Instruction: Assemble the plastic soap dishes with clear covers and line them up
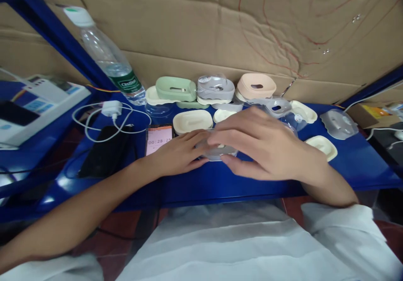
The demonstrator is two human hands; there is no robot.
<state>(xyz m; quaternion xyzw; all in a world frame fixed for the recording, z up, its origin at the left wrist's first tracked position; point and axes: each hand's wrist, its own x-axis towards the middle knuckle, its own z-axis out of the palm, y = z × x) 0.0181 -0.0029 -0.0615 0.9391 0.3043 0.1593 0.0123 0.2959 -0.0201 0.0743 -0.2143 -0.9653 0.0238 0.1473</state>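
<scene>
Clear container [215, 153], held between left hand [186, 150] and right hand [261, 144], could slip if uneven pressure tilts it.

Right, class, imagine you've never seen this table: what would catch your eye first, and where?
Probably the left hand and right hand, holding a clear plastic piece near the middle of the blue table. Behind them, a green box, a grey box and a peach box line up from left to right. The tall water bottle with its green label also stands out, left of that row.
</scene>
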